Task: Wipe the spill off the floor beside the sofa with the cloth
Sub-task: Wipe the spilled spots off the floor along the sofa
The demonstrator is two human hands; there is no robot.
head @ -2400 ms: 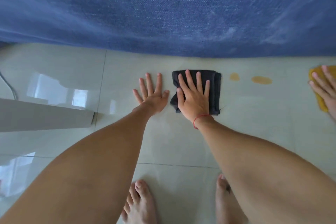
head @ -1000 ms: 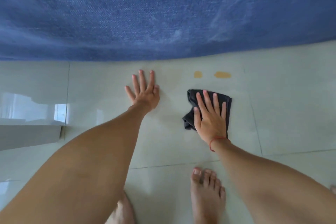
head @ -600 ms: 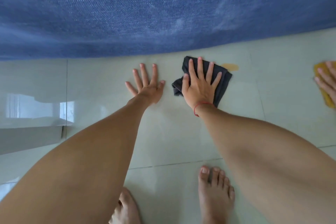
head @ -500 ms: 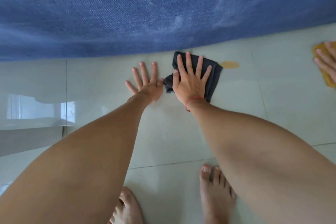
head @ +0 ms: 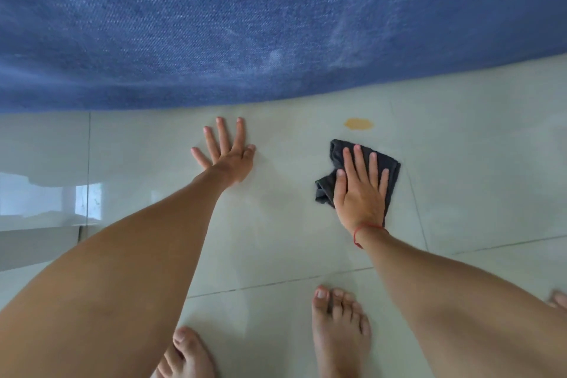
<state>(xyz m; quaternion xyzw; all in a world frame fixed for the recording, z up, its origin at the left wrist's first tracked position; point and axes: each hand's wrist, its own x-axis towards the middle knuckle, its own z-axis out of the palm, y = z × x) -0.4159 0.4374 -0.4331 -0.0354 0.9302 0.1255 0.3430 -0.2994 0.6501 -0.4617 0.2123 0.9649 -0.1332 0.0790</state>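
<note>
Though one orange spill (head: 358,124) remains near the sofa's (head: 245,24) edge, its long axis along that edge, it lies just beyond my right hand (head: 360,190), flat and spread on the cloth (head: 389,167). My left hand (head: 228,153) is open, bracing on the floor (head: 475,163). A second ago there were two spots.

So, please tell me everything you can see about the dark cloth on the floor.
The cloth is dark grey, almost black, and looks like soft woven fabric. It lies crumpled and partly folded on the pale glossy floor tiles, with one bunched corner sticking out to the left. The right hand presses flat on it, fingers spread, covering its middle. It sits just below the orange spill spot without touching it, a little way from the blue sofa.
</note>
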